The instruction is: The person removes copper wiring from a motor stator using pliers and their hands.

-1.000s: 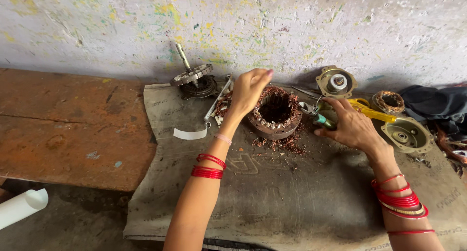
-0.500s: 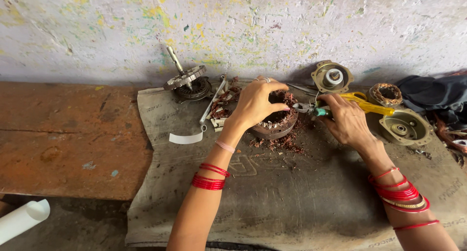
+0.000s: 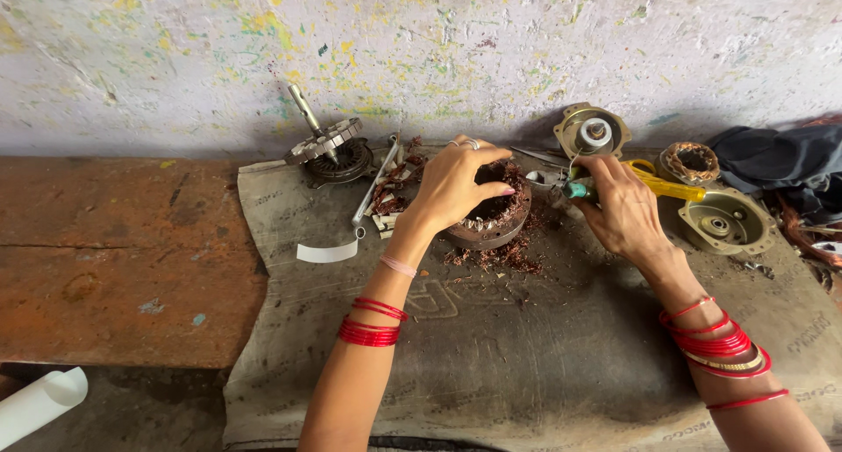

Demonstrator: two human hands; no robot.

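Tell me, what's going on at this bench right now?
A person is working on a round motor stator that sits on a sackcloth mat. The left hand grips its rim from above, while the right hand holds a green-handled tool at its side. Copper scraps lie below it; a rotor with shaft and metal end covers lie along the wall.

Only package-like item: burlap sack [image 3: 544, 329] spread flat as a work mat, centre to 5 o'clock of frame, grey-brown woven cloth with faded dark printed markings at 6 o'clock and along its 4 o'clock edge. No labels, signs or screens visible.
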